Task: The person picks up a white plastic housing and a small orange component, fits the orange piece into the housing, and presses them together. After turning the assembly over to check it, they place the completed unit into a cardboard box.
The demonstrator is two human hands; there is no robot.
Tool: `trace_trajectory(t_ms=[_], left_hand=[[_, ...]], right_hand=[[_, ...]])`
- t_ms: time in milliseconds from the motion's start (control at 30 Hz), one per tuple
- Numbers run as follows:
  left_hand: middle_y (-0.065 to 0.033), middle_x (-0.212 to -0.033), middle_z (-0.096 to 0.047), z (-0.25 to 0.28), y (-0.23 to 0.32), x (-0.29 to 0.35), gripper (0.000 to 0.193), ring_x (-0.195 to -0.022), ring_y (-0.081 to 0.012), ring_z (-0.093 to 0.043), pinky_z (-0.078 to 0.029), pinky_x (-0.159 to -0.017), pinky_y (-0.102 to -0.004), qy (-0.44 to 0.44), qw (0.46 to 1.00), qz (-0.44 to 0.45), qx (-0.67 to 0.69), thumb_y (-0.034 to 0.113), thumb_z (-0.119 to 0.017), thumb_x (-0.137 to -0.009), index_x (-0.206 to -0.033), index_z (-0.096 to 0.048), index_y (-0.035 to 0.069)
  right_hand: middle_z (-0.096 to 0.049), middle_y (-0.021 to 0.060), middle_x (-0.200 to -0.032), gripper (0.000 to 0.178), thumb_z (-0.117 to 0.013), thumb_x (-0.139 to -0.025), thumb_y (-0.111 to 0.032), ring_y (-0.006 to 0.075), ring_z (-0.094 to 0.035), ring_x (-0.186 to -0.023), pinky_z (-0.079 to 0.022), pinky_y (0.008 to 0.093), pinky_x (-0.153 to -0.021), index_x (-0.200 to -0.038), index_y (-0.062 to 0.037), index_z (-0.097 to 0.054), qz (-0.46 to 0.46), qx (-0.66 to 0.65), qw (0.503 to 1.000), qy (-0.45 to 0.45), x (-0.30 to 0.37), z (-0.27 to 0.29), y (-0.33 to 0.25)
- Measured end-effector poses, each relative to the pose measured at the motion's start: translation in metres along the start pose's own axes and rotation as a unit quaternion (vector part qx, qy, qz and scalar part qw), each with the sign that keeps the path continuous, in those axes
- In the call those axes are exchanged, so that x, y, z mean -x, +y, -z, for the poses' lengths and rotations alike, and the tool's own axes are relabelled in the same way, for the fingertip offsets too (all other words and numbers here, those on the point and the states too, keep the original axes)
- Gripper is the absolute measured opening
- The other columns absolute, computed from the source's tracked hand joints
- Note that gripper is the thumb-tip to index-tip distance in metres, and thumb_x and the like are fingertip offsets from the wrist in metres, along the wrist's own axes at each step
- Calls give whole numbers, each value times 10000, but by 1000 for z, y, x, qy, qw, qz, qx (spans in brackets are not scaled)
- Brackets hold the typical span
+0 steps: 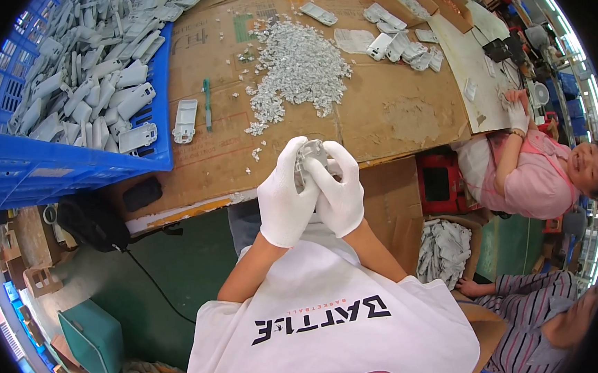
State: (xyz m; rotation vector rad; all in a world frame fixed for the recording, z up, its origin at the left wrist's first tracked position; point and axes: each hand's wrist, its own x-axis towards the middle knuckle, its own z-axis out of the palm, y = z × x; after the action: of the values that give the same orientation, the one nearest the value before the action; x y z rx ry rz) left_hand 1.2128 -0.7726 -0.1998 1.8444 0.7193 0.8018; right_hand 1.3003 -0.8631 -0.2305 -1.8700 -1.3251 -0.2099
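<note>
Both my hands wear white gloves and meet just over the near edge of the cardboard-covered table [391, 121]. Between them is a light grey plastic housing [312, 151], mostly covered by the fingers. My left hand [287, 198] wraps round its left side. My right hand [339, 190] closes on it from the right, thumb laid across its face. Beyond the hands spreads a heap of small whitish parts [304, 65]. A single grey housing [185, 122] lies to the left, with a green pen [207, 104] beside it.
A blue crate [69, 164] heaped with grey housings [98, 89] stands at the left. More housings [396, 44] and cardboard trays [404, 2] lie far right. A black pouch [142, 193] rests on the near left edge. Two people sit at the right, one in pink [530, 174], one in stripes [529, 309].
</note>
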Motion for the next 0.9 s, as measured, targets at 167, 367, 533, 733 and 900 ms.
trace_trajectory(t_ms=[167,367,533,733,900], left_hand=[[-120,-1070,-705,-3,-7,-2,510,-774,-179,-687,-542,-703,-278,1,999,-23,-45,-2,-705,-790,-1282,-579,40],[-130,-1064,-703,-5,-10,-5,509,-810,-203,-706,-554,-722,-296,1,1000,-6,-24,9,-702,-795,-1287,-578,56],[-141,-1028,-700,-7,-5,-9,488,-776,-220,-695,-553,-701,-315,28,999,9,-13,7,-683,-805,-1278,-581,69],[-182,-1153,-674,5,-31,-24,464,-1030,-267,-686,-522,-880,-345,63,997,41,28,19,-614,-840,-1300,-555,28],[-188,-1182,-671,9,-35,-32,479,-1095,-262,-664,-507,-917,-343,-8,997,71,7,63,-613,-853,-1323,-542,5]], right_hand=[[-470,167,-1340,452,-645,-750,78,308,-622,-1031,-558,362,-816,-1162,-108,-651,-17,-6,1000,0,0,-6,3],[-481,168,-1338,472,-648,-751,67,298,-636,-971,-556,366,-807,-1190,-102,-621,-22,-30,999,10,-2,1,1],[-511,174,-1302,444,-677,-729,20,320,-607,-1002,-525,400,-837,-1156,-84,-611,5,-39,997,64,4,3,1],[-559,94,-1227,467,-737,-681,-81,293,-573,-1060,-478,409,-923,-1131,-80,-610,101,22,992,-66,2,8,5],[-577,52,-1113,382,-712,-688,-44,244,-613,-926,-520,354,-790,-1064,-78,-651,117,44,991,-55,-1,-2,9]])
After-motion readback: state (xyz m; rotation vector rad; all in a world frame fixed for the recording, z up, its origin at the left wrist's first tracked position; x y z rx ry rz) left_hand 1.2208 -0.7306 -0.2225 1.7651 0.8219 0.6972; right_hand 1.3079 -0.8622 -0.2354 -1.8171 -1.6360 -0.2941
